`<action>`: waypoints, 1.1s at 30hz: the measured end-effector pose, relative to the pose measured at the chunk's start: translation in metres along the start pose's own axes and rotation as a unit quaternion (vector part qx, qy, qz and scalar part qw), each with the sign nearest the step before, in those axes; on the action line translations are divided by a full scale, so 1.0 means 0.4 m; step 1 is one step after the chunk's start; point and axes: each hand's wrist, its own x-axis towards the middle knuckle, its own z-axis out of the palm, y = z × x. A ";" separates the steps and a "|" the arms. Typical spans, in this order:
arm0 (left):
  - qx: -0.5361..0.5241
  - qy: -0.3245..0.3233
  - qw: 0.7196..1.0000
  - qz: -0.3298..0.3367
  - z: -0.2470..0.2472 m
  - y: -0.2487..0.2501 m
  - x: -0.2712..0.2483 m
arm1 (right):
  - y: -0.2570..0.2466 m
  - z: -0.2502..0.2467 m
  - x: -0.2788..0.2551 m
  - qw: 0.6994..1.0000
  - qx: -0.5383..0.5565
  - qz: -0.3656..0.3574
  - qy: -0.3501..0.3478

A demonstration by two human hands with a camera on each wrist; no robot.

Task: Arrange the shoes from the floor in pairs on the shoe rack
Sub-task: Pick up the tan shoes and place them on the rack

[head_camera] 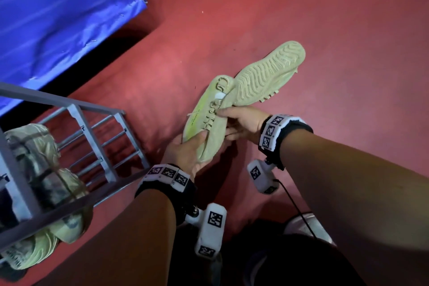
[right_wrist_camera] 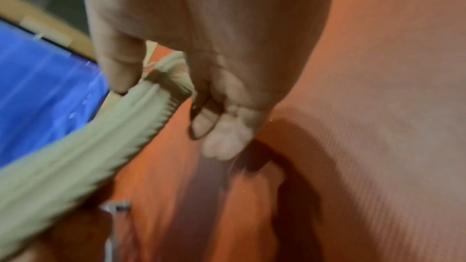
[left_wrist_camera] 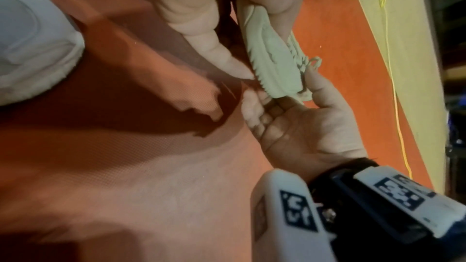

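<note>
Two pale green sneakers are held above the red floor. My left hand (head_camera: 185,151) grips one end of the laced sneaker (head_camera: 204,127), thumb on top and fingers underneath. My right hand (head_camera: 241,123) pinches the same sneaker (left_wrist_camera: 272,57) at the laces with its thumb, fingers curled below. The second sneaker (head_camera: 267,72) lies sole up, and its near end meets my right hand. In the right wrist view the thumb (right_wrist_camera: 118,71) presses on a ribbed sole edge (right_wrist_camera: 75,146). The grey metal shoe rack (head_camera: 97,141) stands at the left.
Other pale sneakers (head_camera: 34,151) (head_camera: 65,204) sit on the rack's lower shelves. A blue sheet (head_camera: 58,7) covers something at the back left. A white rounded object (left_wrist_camera: 32,43) lies on the floor. A yellow cord (left_wrist_camera: 393,87) runs along the wall.
</note>
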 end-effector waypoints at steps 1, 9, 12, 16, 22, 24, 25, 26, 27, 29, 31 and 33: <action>-0.005 0.014 1.000 0.017 -0.011 -0.001 0.008 | -0.009 -0.006 0.022 0.994 -0.091 -0.005 0.065; 0.046 0.092 0.992 0.072 -0.084 -0.015 0.067 | -0.024 -0.082 0.093 0.779 -0.576 -0.028 0.245; 0.070 0.092 0.991 0.070 -0.088 -0.021 0.082 | -0.016 -0.099 0.104 0.737 -0.640 -0.001 0.220; 0.091 0.090 0.989 0.072 -0.091 -0.032 0.104 | -0.040 -0.100 0.104 0.648 -0.722 -0.006 0.242; 0.111 0.091 0.988 0.062 -0.091 -0.039 0.112 | -0.064 -0.132 0.123 0.637 -0.742 0.029 0.207; 0.112 0.092 0.988 0.056 -0.094 -0.044 0.116 | -0.051 -0.129 0.124 0.604 -0.768 0.027 0.210; 0.113 0.092 0.988 0.054 -0.094 -0.047 0.119 | -0.046 -0.124 0.121 0.590 -0.778 0.030 0.214; 0.115 0.093 0.988 0.051 -0.092 -0.047 0.114 | -0.042 -0.120 0.114 0.584 -0.780 0.035 0.222; 0.115 0.094 0.988 0.051 -0.091 -0.047 0.114 | -0.039 -0.117 0.103 0.585 -0.776 0.039 0.232; 0.119 0.099 0.987 0.047 -0.088 -0.051 0.115 | -0.032 -0.116 0.076 0.590 -0.768 0.032 0.248; 0.116 0.099 0.987 0.044 -0.079 -0.052 0.111 | -0.026 -0.123 0.048 0.579 -0.773 0.011 0.257; 0.120 0.104 0.987 0.039 -0.066 -0.055 0.110 | -0.026 -0.131 0.021 0.559 -0.788 -0.015 0.259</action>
